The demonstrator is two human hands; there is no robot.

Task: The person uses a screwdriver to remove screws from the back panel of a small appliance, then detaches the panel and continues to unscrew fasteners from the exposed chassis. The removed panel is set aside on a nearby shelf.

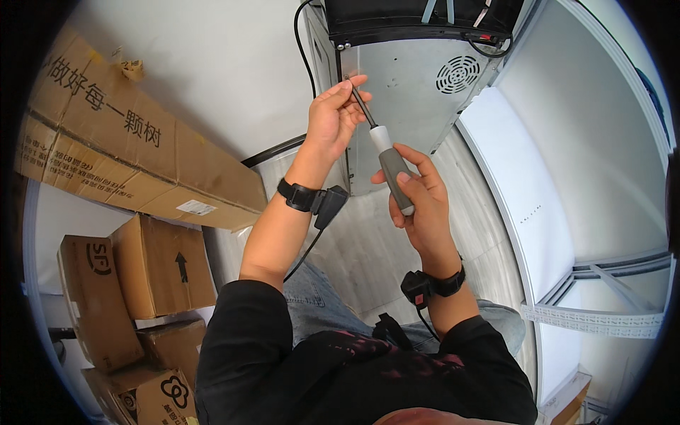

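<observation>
A screwdriver (397,173) with a grey and white handle slants up and left toward a grey metal panel (397,92). Its handle rests in my right hand (425,202), fingers and thumb closed round it. My left hand (333,117) pinches the dark shaft near the tip, beside the panel's upper left edge. The very tip is partly hidden by my fingers, and whether a screw sits there I cannot tell. Two small bright screw heads (344,47) show just above, under the black top part (418,25) of the cabinet-like machine. A round vent (457,74) is cut into the panel's right side.
A long cardboard box (134,142) leans along the left, with smaller cartons (163,269) stacked below it. White panels (524,184) and a metal shelf frame (609,276) stand on the right. A black cable (301,49) hangs left of the machine. Both wrists wear strapped, cabled devices.
</observation>
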